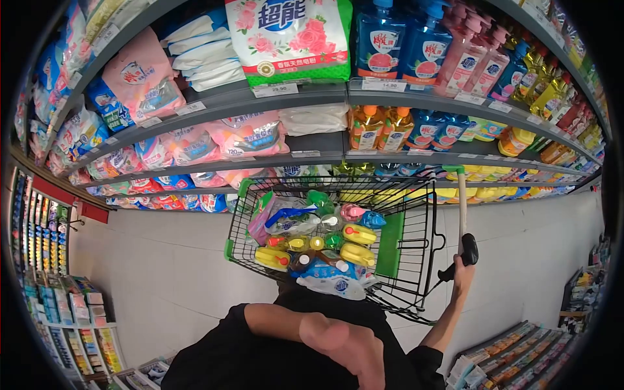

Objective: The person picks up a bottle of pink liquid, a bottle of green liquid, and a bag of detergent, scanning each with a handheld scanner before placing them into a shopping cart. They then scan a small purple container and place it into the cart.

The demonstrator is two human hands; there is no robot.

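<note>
The right grip [463, 265] is closed on a black piece [469, 248] at the beige handle [462, 205] of the shopping cart [391, 244], and the cart, which carries yellow bottles [357, 254] and a blue-and-white pack [335, 279], lies to the left of this grip. The left grip [351, 348] is near the camera, before the black clothing [214, 351]; I cannot tell if it is wide or narrow.

And there's 超能 big across the rose-print soap powder bag [292, 44], 香氛天然皂粉 beneath, 29.90 on the price tag [274, 90] below, 雕牌 on the blue pump bottles [381, 39] alongside!
</note>
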